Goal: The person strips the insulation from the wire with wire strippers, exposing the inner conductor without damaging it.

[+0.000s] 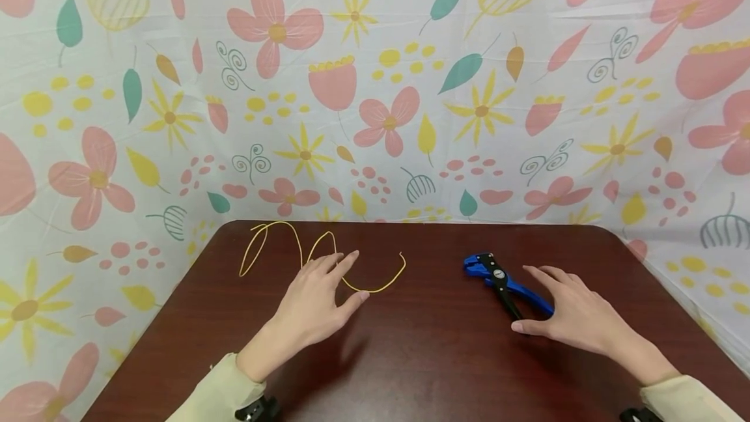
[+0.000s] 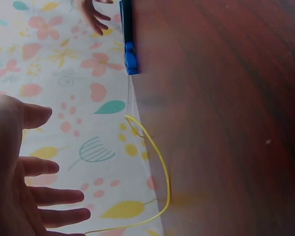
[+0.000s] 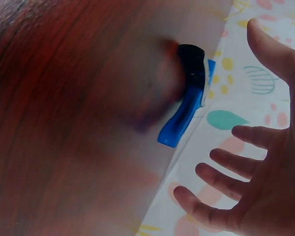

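A thin yellow wire [image 1: 383, 288] lies in loose loops on the dark table, reaching from the back left toward the middle. My left hand [image 1: 313, 301] is over its middle part in the head view, fingers spread and holding nothing. The left wrist view shows the wire [image 2: 166, 184] curving past the fingertips. To the right lies a blue and black wire stripper [image 1: 498, 275], its head pointing back left. Close by its handles, my right hand [image 1: 586, 318] hovers with thumb and fingers apart. In the right wrist view the wire stripper [image 3: 191, 93] is beyond the spread fingers.
The dark wood-grain table [image 1: 422, 370] has rounded back corners. A white cloth [image 1: 375, 168] printed with flowers and leaves hangs behind it and along both sides. Black straps circle both wrists below pale sleeves [image 1: 219, 389].
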The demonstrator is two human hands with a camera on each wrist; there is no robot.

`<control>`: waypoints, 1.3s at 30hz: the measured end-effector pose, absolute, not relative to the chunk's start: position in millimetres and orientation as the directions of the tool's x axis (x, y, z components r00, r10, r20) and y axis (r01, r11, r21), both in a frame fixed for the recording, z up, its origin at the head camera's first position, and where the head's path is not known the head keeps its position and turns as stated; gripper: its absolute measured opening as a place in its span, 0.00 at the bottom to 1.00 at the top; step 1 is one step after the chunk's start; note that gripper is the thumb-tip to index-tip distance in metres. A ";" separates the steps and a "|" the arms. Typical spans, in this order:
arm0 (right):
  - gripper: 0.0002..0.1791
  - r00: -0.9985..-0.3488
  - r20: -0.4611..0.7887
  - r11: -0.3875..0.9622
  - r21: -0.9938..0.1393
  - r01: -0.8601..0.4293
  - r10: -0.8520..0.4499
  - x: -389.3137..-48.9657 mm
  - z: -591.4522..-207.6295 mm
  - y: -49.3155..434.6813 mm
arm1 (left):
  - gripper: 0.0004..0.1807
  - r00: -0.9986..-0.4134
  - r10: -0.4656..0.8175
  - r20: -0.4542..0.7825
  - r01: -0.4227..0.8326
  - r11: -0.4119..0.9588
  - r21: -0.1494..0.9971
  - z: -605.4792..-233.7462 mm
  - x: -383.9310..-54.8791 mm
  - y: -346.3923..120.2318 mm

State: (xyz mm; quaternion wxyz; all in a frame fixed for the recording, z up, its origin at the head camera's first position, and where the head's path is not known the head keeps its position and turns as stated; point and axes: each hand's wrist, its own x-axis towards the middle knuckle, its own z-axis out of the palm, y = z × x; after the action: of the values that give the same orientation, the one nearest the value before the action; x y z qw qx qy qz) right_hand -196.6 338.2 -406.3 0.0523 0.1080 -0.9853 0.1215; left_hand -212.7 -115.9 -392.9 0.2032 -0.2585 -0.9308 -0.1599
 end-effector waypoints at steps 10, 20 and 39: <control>0.66 -0.962 0.057 0.895 -0.356 -0.270 -0.268 -206.2 -415.5 345.8 | 0.43 -0.836 0.417 0.358 0.527 0.792 0.308 -402.8 -228.5 -95.1; 0.58 -0.930 0.013 0.812 -0.483 -0.327 -0.367 -219.8 -415.2 357.4 | 0.42 -0.854 0.452 0.258 0.520 0.745 0.417 -413.3 -252.5 -72.9; 0.54 -0.889 0.024 0.756 -0.517 -0.402 -0.456 -231.4 -420.9 364.0 | 0.20 -0.855 0.493 0.159 0.463 0.589 0.662 -425.9 -281.0 -43.4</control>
State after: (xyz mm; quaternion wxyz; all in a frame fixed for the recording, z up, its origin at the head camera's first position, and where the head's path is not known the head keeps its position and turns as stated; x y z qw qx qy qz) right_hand -231.4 364.0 -420.9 -0.0515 0.2294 -0.9356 0.2634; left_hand -281.0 -43.4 -425.9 -0.0208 -0.2681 -0.8912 -0.3653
